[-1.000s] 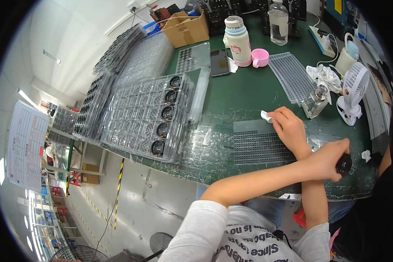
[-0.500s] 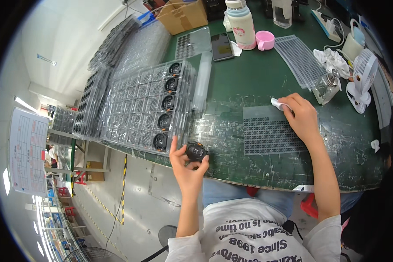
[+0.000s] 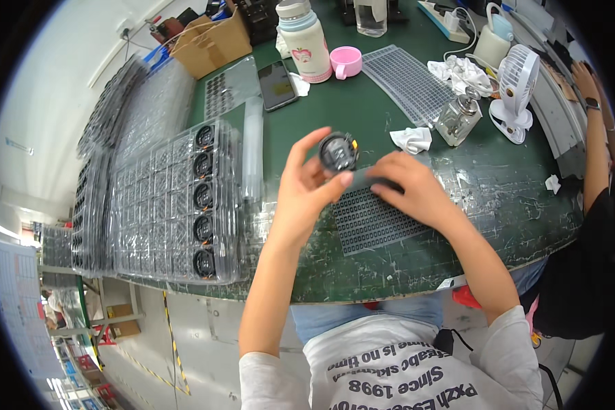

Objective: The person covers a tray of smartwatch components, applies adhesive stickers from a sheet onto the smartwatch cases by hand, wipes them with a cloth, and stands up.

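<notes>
Left hand is holding a round black part up near the top left corner of a patterned sheet. Right hand is bent over that sheet's top edge (can't tell if it's gripping anything). If my hold slips, the part could drop onto the table. Past the crumpled tissue, a careless reach might tip the glass bottle.
</notes>
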### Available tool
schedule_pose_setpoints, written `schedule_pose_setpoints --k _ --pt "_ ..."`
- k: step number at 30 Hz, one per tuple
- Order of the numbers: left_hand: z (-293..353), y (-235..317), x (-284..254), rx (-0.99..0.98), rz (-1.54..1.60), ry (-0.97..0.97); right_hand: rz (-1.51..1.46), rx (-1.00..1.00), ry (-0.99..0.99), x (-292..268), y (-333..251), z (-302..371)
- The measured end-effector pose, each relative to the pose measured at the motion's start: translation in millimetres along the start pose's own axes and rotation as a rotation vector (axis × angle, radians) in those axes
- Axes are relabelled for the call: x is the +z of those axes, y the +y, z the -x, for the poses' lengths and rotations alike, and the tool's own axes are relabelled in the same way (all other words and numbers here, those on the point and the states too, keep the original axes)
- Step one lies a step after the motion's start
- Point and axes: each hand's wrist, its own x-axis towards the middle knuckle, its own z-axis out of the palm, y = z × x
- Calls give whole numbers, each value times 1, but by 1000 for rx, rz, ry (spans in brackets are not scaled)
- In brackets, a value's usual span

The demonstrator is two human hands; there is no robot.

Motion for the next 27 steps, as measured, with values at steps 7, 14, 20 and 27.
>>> schedule_pose_setpoints --k 7,14,20,27 --pt "-37 -29 -3 -163 185 49 24 92 -112 1 -1 -3" --pt "-35 -22 -9 -258 128 20 98 162 -96 6 -7 -6" --pt "-31 -24 -9 -259 106 23 267 56 -5 14 -15 4" --pt "-28 -25 3 -334 176 112 223 57 29 12 -14 5"
